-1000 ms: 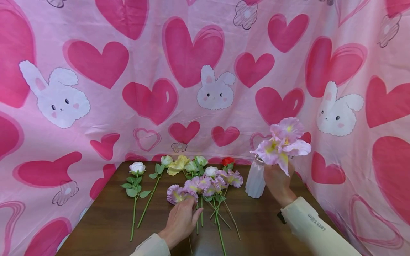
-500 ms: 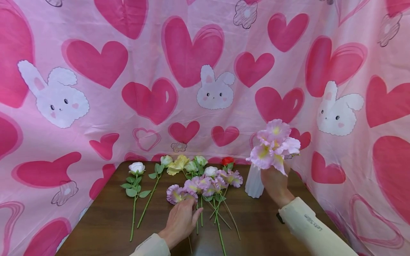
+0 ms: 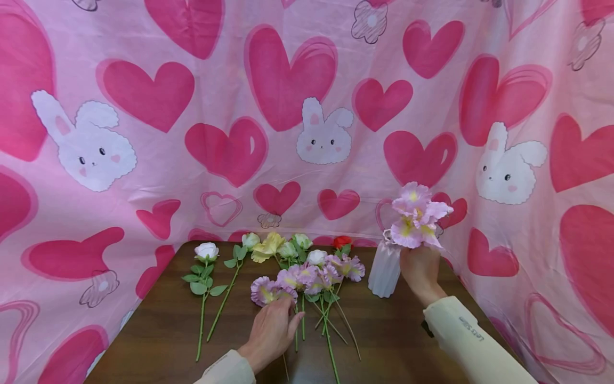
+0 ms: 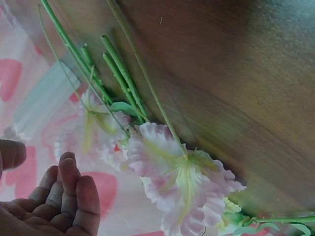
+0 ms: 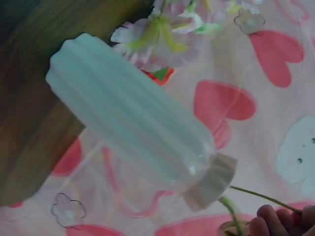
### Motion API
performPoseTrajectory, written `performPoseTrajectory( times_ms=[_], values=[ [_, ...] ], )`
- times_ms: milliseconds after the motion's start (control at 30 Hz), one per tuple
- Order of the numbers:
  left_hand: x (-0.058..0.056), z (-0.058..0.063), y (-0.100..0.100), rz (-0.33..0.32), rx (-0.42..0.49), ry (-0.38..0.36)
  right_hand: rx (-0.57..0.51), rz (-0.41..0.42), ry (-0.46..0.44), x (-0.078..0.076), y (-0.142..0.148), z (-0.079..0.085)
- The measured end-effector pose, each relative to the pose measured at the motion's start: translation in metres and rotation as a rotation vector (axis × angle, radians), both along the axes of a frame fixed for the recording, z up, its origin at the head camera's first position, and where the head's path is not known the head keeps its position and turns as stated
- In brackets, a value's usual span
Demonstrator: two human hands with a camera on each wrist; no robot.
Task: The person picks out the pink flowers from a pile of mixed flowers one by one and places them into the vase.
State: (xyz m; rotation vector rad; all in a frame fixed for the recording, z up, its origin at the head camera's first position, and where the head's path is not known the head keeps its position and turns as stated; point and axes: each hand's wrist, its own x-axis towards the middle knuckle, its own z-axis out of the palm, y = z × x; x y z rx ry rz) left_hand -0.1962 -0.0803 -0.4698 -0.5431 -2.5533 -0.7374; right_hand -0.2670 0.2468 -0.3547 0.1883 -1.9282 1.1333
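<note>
My right hand pinches the stem of a pale lilac artificial iris just right of a white ribbed vase. In the right wrist view, the thin stem runs from the fingers toward the mouth of the vase; a thicker green stem shows beside the neck. My left hand hovers low by a lilac iris at the front of the pile. Seen from the left wrist, its fingers bend loosely, thumb apart, with nothing between them.
On the brown wooden table lie more lilac irises, a yellow flower, a red rose and several white ones, stems toward me. A white rose lies apart at the left. A pink heart-print cloth hangs behind.
The iris in my right hand swung left across the vase's top, then came back right and a little lower, uncovering the vase's mouth. My left hand has stayed put.
</note>
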Motion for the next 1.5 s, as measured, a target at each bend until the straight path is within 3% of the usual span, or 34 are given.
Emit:
performPoseTrajectory(
  times_ms=[67, 200, 300, 500, 833, 1233, 1500],
  values=[
    [0.000, 0.000, 0.000, 0.000, 0.001, 0.005, 0.278, -0.318, 0.020, -0.005, 0.010, -0.005],
    [0.000, 0.000, 0.000, -0.001, 0.005, 0.005, 0.284, -0.302, 0.032, -0.014, 0.022, -0.009],
    [0.000, 0.000, 0.000, 0.000, 0.002, 0.006, 0.266, -0.293, -0.025, -0.016, 0.027, -0.008],
    [0.000, 0.000, 0.000, 0.004, -0.009, 0.000, 0.274, -0.353, -0.143, -0.018, 0.032, -0.009],
    [0.000, 0.000, 0.000, -0.002, 0.003, -0.005, 0.232, -0.383, -0.218, -0.020, 0.039, -0.020],
    [0.001, 0.000, 0.000, 0.005, -0.014, -0.026, 0.212, -0.353, -0.172, -0.019, 0.037, -0.033],
    [0.001, -0.001, -0.002, -0.006, 0.002, -0.020, 0.178, -0.334, -0.320, -0.011, 0.037, -0.044]
  ],
)
